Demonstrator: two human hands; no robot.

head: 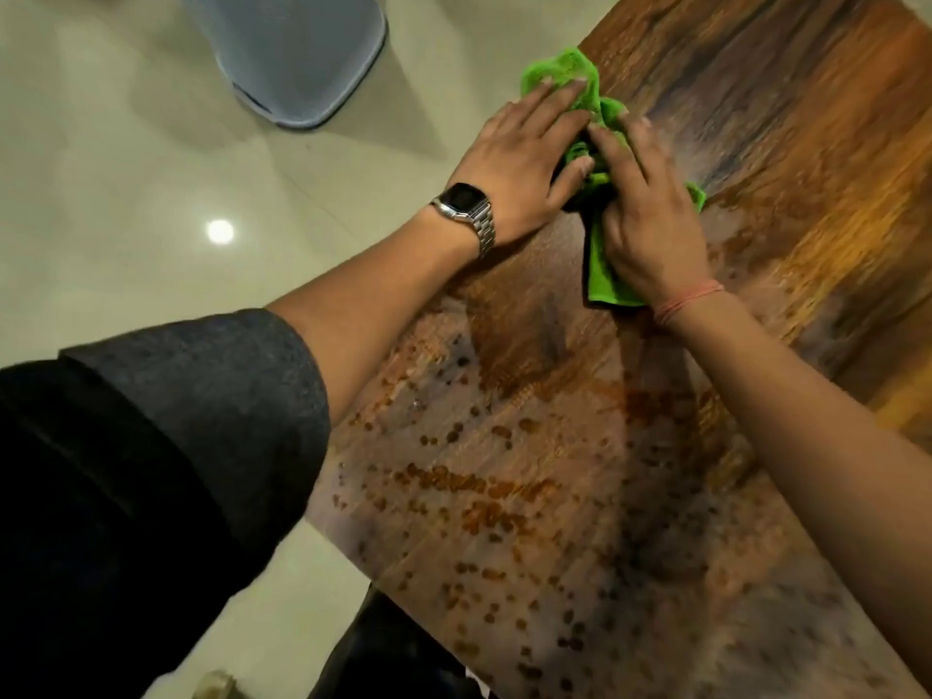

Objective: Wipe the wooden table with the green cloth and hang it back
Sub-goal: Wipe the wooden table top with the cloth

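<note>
Crumpled bright-green cloth point(561, 69): lying on brown wood-grain table point(787, 158), near its left edge. Left hand point(519, 158), wearing silver wristwatch point(461, 201): fingers straight, pressing cloth flat. Right hand point(650, 224), wearing pink wrist thread point(687, 300): fingers extended, pressing cloth. Dark droplets point(454, 436) spotting near tabletop.

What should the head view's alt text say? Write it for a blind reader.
Both hands press a crumpled green cloth onto a wooden table, the left hand wearing a wristwatch, the right hand beside it. Droplets speckle the table's near part; a grey bin stands on the floor.
</note>
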